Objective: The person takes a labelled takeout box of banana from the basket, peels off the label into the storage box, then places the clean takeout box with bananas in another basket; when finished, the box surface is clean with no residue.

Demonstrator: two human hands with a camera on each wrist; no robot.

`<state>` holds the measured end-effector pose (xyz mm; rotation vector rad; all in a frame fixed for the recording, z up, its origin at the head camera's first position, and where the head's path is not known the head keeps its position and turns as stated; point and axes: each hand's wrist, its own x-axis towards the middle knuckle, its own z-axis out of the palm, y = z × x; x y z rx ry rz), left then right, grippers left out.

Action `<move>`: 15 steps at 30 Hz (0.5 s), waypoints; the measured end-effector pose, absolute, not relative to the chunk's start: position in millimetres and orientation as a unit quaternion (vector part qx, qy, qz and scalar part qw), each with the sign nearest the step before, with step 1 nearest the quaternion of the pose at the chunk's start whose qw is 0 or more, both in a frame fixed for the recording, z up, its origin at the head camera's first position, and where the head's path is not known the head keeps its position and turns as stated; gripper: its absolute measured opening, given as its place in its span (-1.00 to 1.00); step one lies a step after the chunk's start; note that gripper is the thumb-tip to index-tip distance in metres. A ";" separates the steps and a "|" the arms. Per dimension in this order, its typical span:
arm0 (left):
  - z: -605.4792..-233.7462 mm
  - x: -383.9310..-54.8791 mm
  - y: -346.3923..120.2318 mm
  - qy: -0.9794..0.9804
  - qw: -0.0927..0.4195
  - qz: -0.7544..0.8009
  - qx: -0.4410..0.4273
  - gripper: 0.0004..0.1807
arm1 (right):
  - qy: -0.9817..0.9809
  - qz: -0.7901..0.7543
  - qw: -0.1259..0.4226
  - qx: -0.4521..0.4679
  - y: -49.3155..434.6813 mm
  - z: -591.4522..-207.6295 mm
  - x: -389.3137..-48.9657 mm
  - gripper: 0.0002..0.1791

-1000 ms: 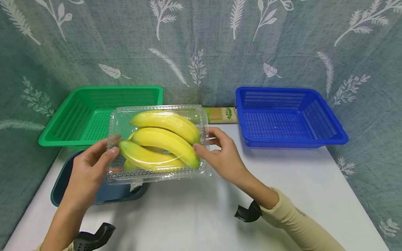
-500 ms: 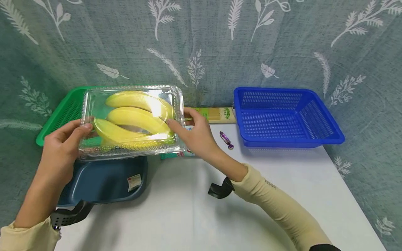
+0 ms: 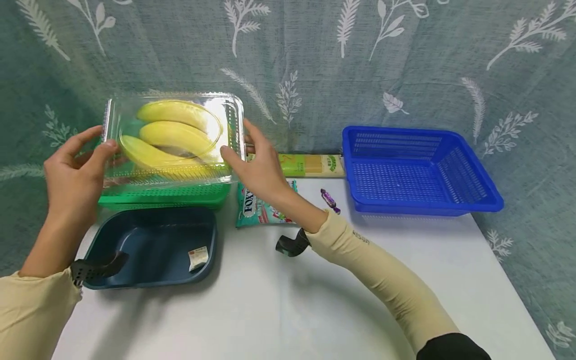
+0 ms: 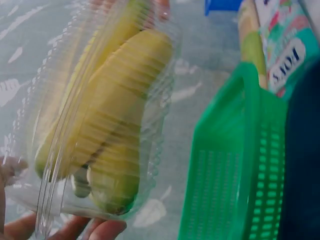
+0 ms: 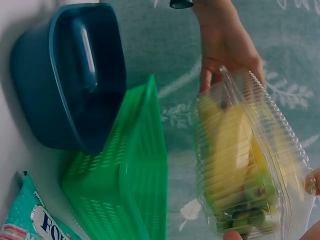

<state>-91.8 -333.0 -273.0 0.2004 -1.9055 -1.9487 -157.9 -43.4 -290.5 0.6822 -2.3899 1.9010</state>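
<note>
A clear plastic clamshell box with several yellow bananas inside is lifted in front of the curtain. My left hand grips its left end, thumb on the lid. At the right end my right hand holds it, with the thumb on top and fingers behind. Below the box, the green basket is mostly hidden in the head view. In the left wrist view the box stands tilted beside the basket's rim. Greenish banana ends show through the ribbed side in the right wrist view.
A dark blue basin with a small white packet stands before the green basket. A teal FOX'S bag, a long green-and-beige pack and a purple wrapped candy lie mid-table. The blue basket is at right.
Both hands have carried the banana box left, up and away, from over the table to above the green basket. The teal bag, candy and basin have come into fuller view.
</note>
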 end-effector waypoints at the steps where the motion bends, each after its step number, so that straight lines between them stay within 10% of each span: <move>1: -272.6 -93.3 -334.7 -0.691 0.210 -0.687 0.078 -0.49 | -0.766 0.604 0.007 0.221 -46.9 -290.6 -160.0 -0.19; 15: -278.5 -125.2 -364.8 -0.707 0.166 -0.679 0.111 -0.36 | -0.783 0.587 0.006 0.207 -89.8 -295.9 -183.8 -0.25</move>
